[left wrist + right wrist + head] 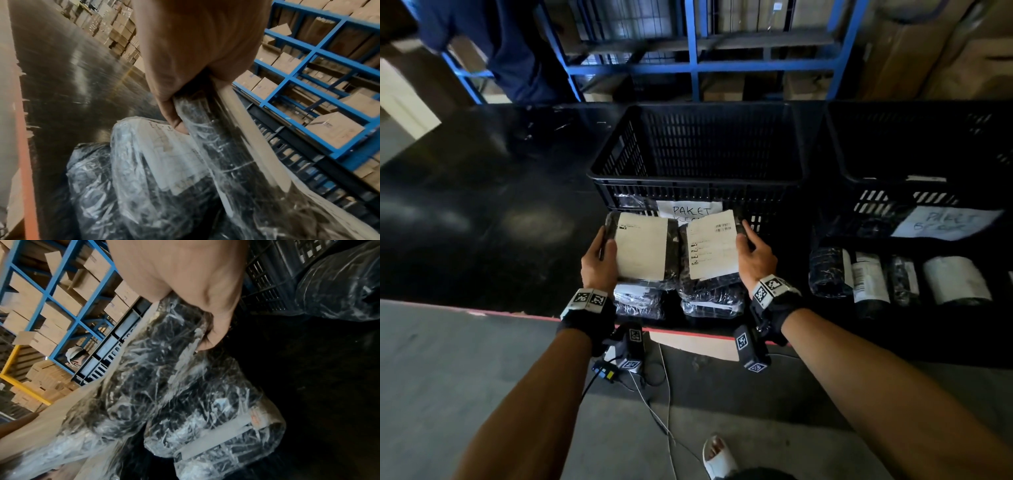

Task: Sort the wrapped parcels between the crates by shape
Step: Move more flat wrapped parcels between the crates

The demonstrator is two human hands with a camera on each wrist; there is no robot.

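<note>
Two flat black parcels in clear wrap with white labels are lifted side by side in front of a black crate [698, 178] labelled "PAKET". My left hand [599, 257] grips the left parcel [643, 250] by its left edge, thumb on top. My right hand [753, 253] grips the right parcel [710, 250] by its right edge. The left wrist view shows fingers [174, 113] curled under the left parcel [216, 138]. In the right wrist view my fingers [213, 337] hold the right parcel [154, 361]. Two more flat parcels [640, 303] [712, 305] lie below on the black table [482, 212].
A second black crate [928, 154] with a paper label stands at the right. In front of it lie several roll-shaped wrapped parcels [893, 277]. Blue shelving [695, 65] with cardboard boxes stands behind. Another person [517, 51] stands at the back left. Cables hang below the table edge.
</note>
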